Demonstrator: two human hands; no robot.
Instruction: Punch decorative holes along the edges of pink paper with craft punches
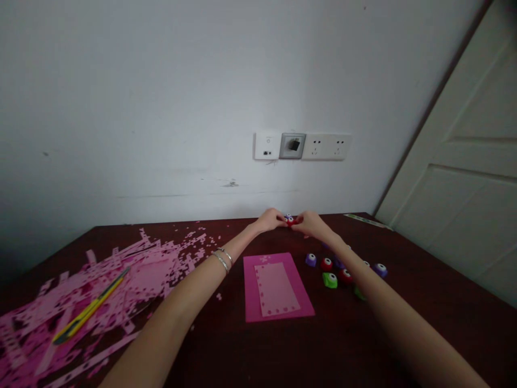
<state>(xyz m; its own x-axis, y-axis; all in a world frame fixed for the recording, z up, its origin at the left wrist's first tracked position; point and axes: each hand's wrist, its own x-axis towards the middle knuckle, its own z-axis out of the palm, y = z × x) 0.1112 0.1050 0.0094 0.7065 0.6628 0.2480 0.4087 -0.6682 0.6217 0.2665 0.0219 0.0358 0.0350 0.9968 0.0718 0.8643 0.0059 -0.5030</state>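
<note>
Both my arms stretch out over a dark red-brown table [424, 302]. At the far edge near the wall, my left hand [270, 220] and my right hand [310, 222] meet with fingers pinched around a small red craft punch [290, 220]. Bracelets ring my left wrist. Nearer to me lies a magenta card [301, 302] with a paler pink sheet [277, 288] on it, flower shapes punched along its edge. Beside the card, under my right forearm, sit several small punches: purple [311, 260], red [326, 263], green [330, 279].
A heap of pink paper strips and scraps [133, 269] covers the table's left side, with a yellow utility knife [91, 308] lying on it. Wall sockets [302, 146] are above the table. A white door [464, 178] stands at the right.
</note>
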